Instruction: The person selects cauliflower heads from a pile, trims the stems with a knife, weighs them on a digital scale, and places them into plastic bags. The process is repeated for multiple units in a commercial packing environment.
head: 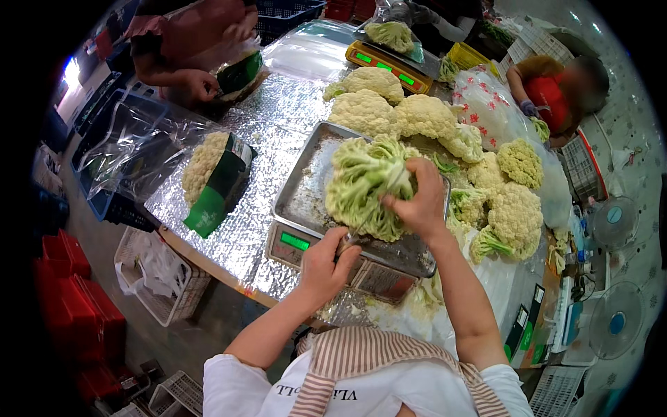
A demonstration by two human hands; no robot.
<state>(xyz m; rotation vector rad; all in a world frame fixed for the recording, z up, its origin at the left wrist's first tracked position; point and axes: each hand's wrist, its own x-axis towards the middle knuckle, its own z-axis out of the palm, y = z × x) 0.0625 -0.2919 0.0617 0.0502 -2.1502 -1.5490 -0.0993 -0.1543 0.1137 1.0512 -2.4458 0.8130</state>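
A cauliflower head (359,180) is turned stem side up over the metal pan (302,187) of a digital weighing scale. My right hand (424,200) grips it by the stem end. In my left hand (324,265) is a small knife (346,243), its handle in my fist and its thin blade reaching up across the cauliflower's pale stalks. Whether the blade is cutting in cannot be told. The scale's green display (295,241) is lit beside my left hand. Dirt and small scraps mark the pan.
Several cauliflowers (362,112) lie beyond and right of the scale. A cauliflower in a green sleeve (216,195) rests on the foil-covered table (276,112). Another scale (388,65) stands at the back. Co-workers' hands (202,85) are across the table. A blue crate (112,206) stands left.
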